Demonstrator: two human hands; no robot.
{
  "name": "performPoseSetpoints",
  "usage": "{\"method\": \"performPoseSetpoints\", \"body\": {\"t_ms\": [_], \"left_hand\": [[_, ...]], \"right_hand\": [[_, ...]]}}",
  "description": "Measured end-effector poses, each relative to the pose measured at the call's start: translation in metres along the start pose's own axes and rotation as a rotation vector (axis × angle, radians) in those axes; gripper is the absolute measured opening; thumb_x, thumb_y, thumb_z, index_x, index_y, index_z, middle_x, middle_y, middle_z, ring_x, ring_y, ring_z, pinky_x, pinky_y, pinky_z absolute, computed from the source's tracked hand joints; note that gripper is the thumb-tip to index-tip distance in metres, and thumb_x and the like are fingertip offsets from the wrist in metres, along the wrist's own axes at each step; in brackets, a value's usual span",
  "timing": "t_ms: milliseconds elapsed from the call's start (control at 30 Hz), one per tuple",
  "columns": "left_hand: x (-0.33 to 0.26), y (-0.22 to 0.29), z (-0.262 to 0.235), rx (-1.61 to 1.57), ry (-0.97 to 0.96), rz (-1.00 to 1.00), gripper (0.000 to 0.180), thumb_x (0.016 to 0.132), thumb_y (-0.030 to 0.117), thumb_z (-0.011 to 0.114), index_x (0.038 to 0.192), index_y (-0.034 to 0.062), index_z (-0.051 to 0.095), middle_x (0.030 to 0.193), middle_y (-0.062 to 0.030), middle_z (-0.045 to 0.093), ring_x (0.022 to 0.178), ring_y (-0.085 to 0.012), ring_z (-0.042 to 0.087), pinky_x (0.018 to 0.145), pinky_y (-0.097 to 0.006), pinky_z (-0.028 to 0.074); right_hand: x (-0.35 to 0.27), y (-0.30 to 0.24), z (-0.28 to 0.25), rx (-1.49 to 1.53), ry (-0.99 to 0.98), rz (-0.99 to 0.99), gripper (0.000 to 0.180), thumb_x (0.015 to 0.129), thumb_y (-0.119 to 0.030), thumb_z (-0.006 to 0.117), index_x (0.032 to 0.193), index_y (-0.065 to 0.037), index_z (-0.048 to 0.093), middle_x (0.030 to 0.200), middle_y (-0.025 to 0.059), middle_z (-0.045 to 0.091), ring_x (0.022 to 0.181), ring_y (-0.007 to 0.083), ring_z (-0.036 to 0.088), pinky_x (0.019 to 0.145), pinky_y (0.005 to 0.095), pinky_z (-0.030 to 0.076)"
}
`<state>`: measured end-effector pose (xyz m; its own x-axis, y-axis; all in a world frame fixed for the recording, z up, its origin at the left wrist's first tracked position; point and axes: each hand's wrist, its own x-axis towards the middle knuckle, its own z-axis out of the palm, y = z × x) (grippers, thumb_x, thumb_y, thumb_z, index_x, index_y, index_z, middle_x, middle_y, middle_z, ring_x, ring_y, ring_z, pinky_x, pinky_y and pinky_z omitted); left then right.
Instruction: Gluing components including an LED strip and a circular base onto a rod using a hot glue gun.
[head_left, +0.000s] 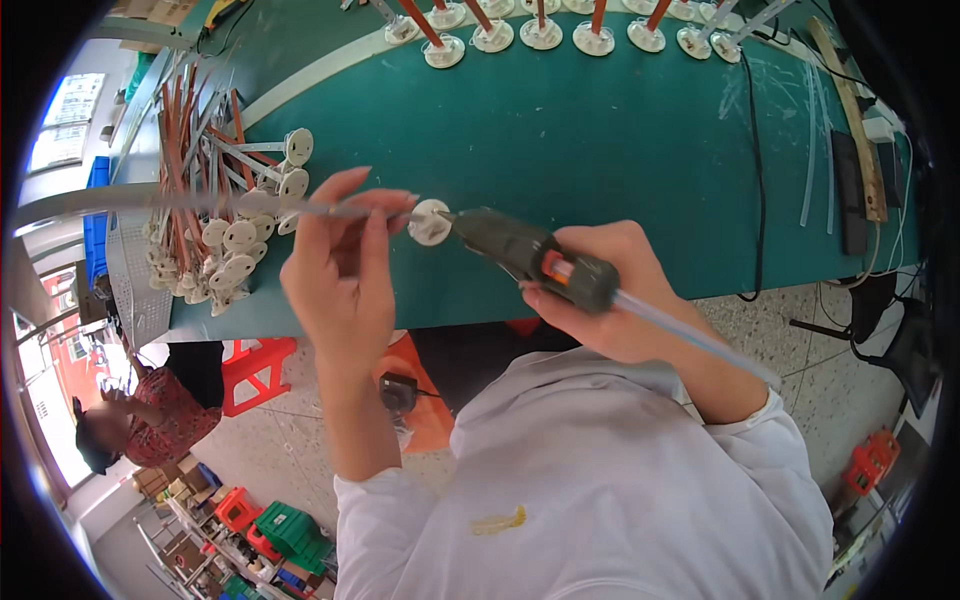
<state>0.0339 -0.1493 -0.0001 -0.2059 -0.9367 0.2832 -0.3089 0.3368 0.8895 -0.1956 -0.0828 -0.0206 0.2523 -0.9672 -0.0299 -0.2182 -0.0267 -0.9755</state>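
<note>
Here we are, two hands up over the green table (620, 150), and everything turns on one small gap: nozzle (460, 219) against disc. The white disc (430, 223) sits right between our hands, just off the left fingertips, with the glue gun (535, 255) coming at it from the right. Touching, or a hair above? We can't tell from here.

Our left hand (345, 275) has the grey strip (235, 202) in a light pinch, fingers half curled, the disc at its right-hand end. That strip's long axis runs left to right across us, its far-left stretch blurred as it passes over the pile of strips and discs (240, 237).

And our right hand (640, 275)? Wrapped firmly round the gun, hardly any opening in that grip; the trigger finger we can't make out. The gun slants up and leftward, its clear glue stick (700, 343) trailing out behind toward our right forearm.

So the left hand is the nearer one, right beside the disc; the right hand is farther off, reaching it only through the gun. Beyond, along the far side, stands the row of discs (594, 42).
</note>
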Motion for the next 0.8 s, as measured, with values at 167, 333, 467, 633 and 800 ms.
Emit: {"method": "performPoseSetpoints", "body": {"t_ms": [167, 333, 467, 633, 800], "left_hand": [[-0.045, 0.018, 0.006, -0.030, 0.178, -0.013, 0.017, 0.096, -0.007, 0.058, 0.113, -0.0098, 0.060, 0.098, -0.0210, 0.073, 0.089, -0.0214, 0.073, 0.075, -0.028, 0.061], [-0.064, 0.020, 0.024, 0.082, 0.275, -0.040, 0.012, 0.095, -0.008, 0.060, 0.107, -0.0108, 0.062, 0.097, -0.0237, 0.073, 0.089, -0.0249, 0.075, 0.072, -0.027, 0.062], [-0.070, 0.016, 0.033, 0.142, 0.345, -0.054, 0.012, 0.093, -0.009, 0.063, 0.104, -0.0117, 0.063, 0.095, -0.0235, 0.074, 0.087, -0.0244, 0.075, 0.072, -0.028, 0.063], [-0.075, 0.009, 0.026, 0.366, 0.194, 0.033, 0.011, 0.093, -0.005, 0.066, 0.104, -0.0077, 0.064, 0.097, -0.0221, 0.075, 0.088, -0.0209, 0.075, 0.073, -0.024, 0.059], [-0.075, 0.014, 0.027, 0.452, 0.165, 0.052, 0.010, 0.090, -0.006, 0.070, 0.099, -0.0074, 0.066, 0.093, -0.0196, 0.076, 0.081, -0.0177, 0.075, 0.070, -0.022, 0.057]], "right_hand": [[-0.029, 0.002, 0.007, -0.027, 0.030, -0.098, 0.020, 0.071, -0.001, 0.075, 0.088, 0.000, 0.065, 0.078, 0.0114, 0.065, 0.064, 0.0272, 0.064, 0.058, 0.0335, 0.049], [-0.051, 0.008, 0.017, 0.016, 0.004, -0.180, 0.027, 0.063, 0.003, 0.075, 0.088, 0.001, 0.064, 0.080, 0.0140, 0.066, 0.077, 0.0363, 0.066, 0.068, 0.0395, 0.056], [-0.057, 0.017, 0.015, -0.031, -0.025, -0.210, 0.027, 0.064, 0.001, 0.075, 0.088, 0.002, 0.063, 0.081, 0.0149, 0.066, 0.078, 0.0368, 0.066, 0.068, 0.0400, 0.056], [-0.056, 0.023, 0.020, -0.054, -0.007, -0.186, 0.024, 0.069, -0.006, 0.075, 0.088, 0.002, 0.063, 0.081, 0.0152, 0.065, 0.079, 0.0367, 0.065, 0.067, 0.0415, 0.055], [-0.055, 0.028, 0.030, -0.038, -0.019, -0.198, 0.024, 0.071, -0.012, 0.075, 0.087, 0.000, 0.063, 0.080, 0.0147, 0.064, 0.078, 0.0355, 0.064, 0.065, 0.0413, 0.054]]}}
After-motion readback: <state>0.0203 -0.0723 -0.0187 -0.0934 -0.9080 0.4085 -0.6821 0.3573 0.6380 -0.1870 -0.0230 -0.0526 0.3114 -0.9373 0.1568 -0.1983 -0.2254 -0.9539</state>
